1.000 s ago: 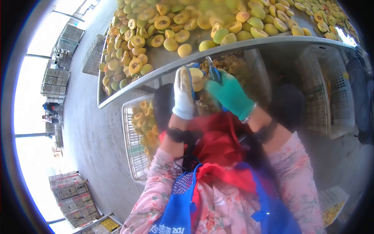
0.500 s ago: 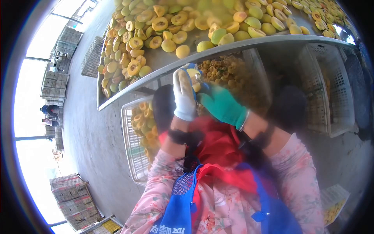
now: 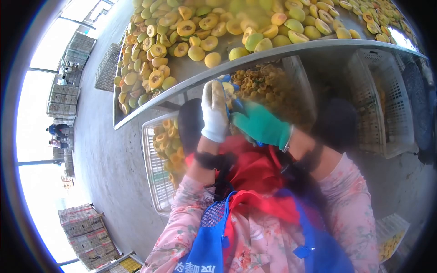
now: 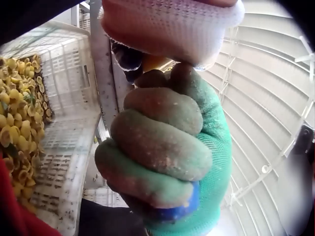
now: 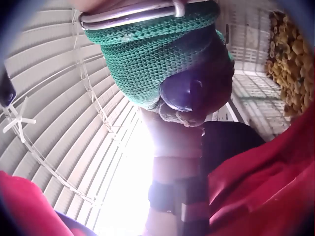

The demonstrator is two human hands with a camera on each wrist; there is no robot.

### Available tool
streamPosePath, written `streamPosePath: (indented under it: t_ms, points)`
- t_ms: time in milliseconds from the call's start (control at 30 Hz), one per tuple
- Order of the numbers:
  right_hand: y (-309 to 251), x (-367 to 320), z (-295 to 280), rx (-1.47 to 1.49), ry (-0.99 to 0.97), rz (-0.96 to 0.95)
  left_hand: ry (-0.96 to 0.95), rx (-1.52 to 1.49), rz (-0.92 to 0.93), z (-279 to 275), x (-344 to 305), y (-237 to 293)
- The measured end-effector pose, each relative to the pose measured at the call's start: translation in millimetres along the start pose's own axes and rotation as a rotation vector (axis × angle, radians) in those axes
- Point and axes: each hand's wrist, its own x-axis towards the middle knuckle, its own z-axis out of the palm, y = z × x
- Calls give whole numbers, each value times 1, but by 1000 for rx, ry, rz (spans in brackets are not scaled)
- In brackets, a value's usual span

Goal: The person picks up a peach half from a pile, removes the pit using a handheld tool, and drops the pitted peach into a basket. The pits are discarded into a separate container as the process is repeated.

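A yellow peach (image 3: 230,94) is held in my left hand (image 3: 214,109), which wears a white glove with blue showing at the fingertips. My right hand (image 3: 262,123), in a green glove, is up against the peach from the right. Its fingers curl tightly round the blue handle (image 4: 181,209) of a tool, as the left wrist view shows. The rounded handle end (image 5: 182,92) sticks out of the fist in the right wrist view. The tool's working end is hidden between the two hands.
Ahead, a metal-edged table (image 3: 182,84) carries many halved peaches. Below its edge, a crate holds small brown-yellow pieces (image 3: 264,82). A white crate (image 3: 148,168) of fruit stands at the left, and further crates (image 3: 384,109) at the right.
A second ago the tool pointed forward in the right hand, apart from the peach. The right hand has since moved left against the peach and turned, while the left hand stays nearly in place.
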Motion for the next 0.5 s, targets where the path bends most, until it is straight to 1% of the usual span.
streamPosePath:
  t_ms: [33,67,133,167,200,233,267,333,367,467,500]
  points:
    - [31,9,6,-162,106,-231,-12,-71,-53,1,1,1]
    - [48,15,8,-326,212,-462,-21,-141,-107,2,2,2]
    - [42,14,6,-360,173,-361,-53,-372,-292,-1,4,5]
    - [37,12,3,-293,118,-261,-34,-343,-311,0,4,7]
    - [27,10,0,-229,70,-158,-11,-252,-239,2,4,7]
    - [1,2,-4,-80,-16,-2,13,-161,-168,5,3,6]
    - [-13,-3,-5,72,-105,154,23,-119,-120,6,2,5]
    - [-13,-5,-6,243,-150,197,51,-31,-28,8,-1,2]
    - [-12,-6,-7,329,-171,219,43,-25,-53,7,0,3]
    - [-20,-8,-7,168,-155,146,-2,-83,-166,5,4,4]
    - [-20,-7,-8,250,-182,208,-12,-86,-169,4,4,5]
